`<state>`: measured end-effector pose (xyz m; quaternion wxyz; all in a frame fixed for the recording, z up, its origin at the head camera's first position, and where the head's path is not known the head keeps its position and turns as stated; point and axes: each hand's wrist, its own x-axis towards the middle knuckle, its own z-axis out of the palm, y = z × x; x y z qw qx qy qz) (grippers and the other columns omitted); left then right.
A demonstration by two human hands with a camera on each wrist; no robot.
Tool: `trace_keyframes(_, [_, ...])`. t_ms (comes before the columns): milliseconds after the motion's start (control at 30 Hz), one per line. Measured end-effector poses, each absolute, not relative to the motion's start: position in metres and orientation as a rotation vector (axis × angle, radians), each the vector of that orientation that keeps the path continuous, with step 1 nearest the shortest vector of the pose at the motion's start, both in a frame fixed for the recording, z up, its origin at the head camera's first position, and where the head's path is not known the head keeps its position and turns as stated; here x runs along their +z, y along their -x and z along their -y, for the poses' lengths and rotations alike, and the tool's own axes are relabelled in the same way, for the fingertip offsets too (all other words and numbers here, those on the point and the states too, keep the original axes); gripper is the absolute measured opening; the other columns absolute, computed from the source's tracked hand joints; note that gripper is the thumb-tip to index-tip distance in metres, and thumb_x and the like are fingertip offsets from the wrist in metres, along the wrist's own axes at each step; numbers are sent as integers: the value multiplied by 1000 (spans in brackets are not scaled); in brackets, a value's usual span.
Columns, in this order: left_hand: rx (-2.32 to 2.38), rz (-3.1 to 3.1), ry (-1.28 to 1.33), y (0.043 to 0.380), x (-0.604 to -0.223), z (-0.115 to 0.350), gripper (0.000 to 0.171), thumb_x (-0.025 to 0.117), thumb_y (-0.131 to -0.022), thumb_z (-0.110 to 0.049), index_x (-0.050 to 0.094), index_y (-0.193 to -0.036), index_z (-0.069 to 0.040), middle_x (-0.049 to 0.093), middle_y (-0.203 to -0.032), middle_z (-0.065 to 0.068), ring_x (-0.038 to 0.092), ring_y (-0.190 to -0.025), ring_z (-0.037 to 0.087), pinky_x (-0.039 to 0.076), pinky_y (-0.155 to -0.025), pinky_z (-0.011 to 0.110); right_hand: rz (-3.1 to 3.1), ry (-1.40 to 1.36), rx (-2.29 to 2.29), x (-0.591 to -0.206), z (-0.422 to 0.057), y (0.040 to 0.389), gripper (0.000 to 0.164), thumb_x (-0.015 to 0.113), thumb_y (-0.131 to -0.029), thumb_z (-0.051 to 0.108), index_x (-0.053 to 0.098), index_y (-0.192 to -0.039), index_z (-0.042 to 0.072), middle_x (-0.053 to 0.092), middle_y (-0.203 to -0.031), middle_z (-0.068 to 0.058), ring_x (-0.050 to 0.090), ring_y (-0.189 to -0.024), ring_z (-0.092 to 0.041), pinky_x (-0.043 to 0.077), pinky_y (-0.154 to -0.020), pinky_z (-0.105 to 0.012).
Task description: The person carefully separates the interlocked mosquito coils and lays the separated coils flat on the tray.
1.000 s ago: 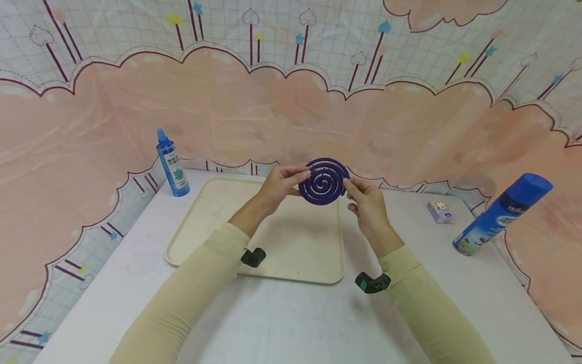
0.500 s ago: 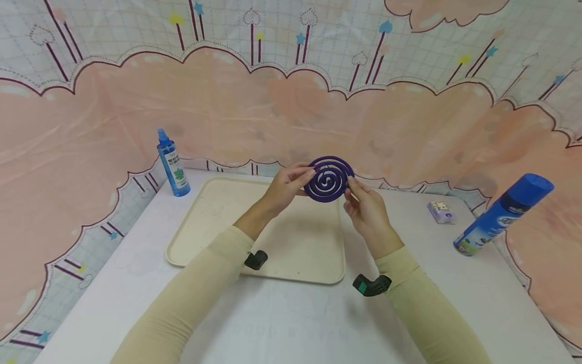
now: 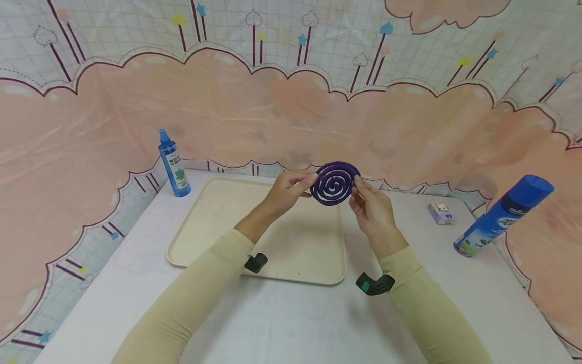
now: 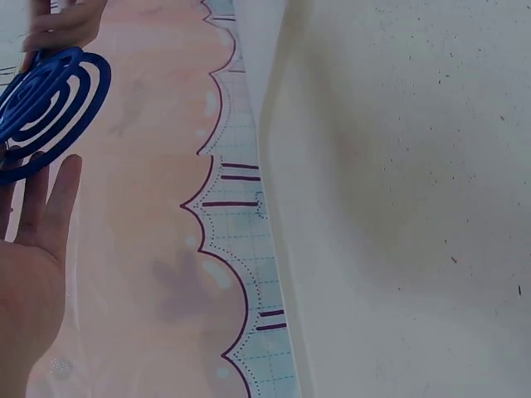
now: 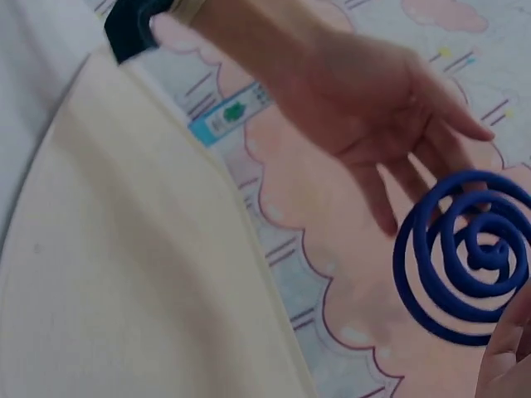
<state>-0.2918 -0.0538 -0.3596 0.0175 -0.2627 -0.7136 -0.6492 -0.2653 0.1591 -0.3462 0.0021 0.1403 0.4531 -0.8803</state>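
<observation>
A dark blue-purple mosquito coil [image 3: 335, 184] is held up in the air over the tray's back right part, its spiral face tilted towards the head camera. My right hand [image 3: 375, 211] pinches its right edge. At the coil's left edge is my left hand [image 3: 286, 191]. In the right wrist view, the left hand [image 5: 365, 99] has fairly straight fingers reaching behind the coil [image 5: 452, 278], with the thumb apart from it. The left wrist view shows the coil [image 4: 62, 108] in front of the left fingertips, with the right hand [image 4: 66, 25] beyond.
A cream tray [image 3: 218, 227] lies on the white table [image 3: 282, 323]. A blue spray bottle [image 3: 174, 164] stands at the back left. To the right are a small purple box [image 3: 441, 214] and a tall blue aerosol can [image 3: 502, 215]. A patterned cloth [image 3: 254, 121] hangs behind.
Both hands and the coil have shifted a little to the right. The coil has tilted slightly and dipped a bit since the half-second-old frame.
</observation>
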Motion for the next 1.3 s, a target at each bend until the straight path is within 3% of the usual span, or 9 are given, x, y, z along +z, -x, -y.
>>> trace_keyframes(133, [-2020,2205,784,293,-359,52,31,55,-105,-12,68,-125,8,68,-130,25,71,-111,28,66,-85,38,-1500,-407,-2704,-347,-163,266,14,67,-98,15,73,-85,12,65,-72,6,60,-60,-4,54,-54,-14])
trace_keyframes(500, [-2103,2175,752,297,-360,52,31,57,-102,-3,65,-128,11,62,-140,25,68,-117,42,66,-81,35,-1583,-353,-2661,-348,-165,266,17,64,-99,17,73,-85,16,67,-71,7,61,-61,-2,55,-57,-14])
trace_keyframes(800, [-2108,2204,718,296,-360,57,31,59,-100,-1,65,-129,8,61,-143,22,66,-122,39,66,-82,32,-1692,-346,-2628,-351,-166,267,19,68,-98,19,73,-80,21,68,-69,12,59,-62,0,48,-53,-14])
trace_keyframes(1033, [-2028,2253,632,298,-360,65,31,59,-101,-3,68,-130,1,66,-137,19,72,-110,33,65,-81,29,-1786,-360,-2587,-351,-169,267,14,71,-97,21,74,-82,22,67,-71,13,55,-68,-2,45,-55,-15])
trace_keyframes(1300, [-1986,2272,483,302,-363,90,31,60,-101,-3,69,-130,-1,65,-131,22,71,-104,23,65,-78,24,-1838,-347,-2547,-353,-174,266,9,72,-96,23,75,-87,21,67,-74,13,55,-72,-3,46,-59,-16])
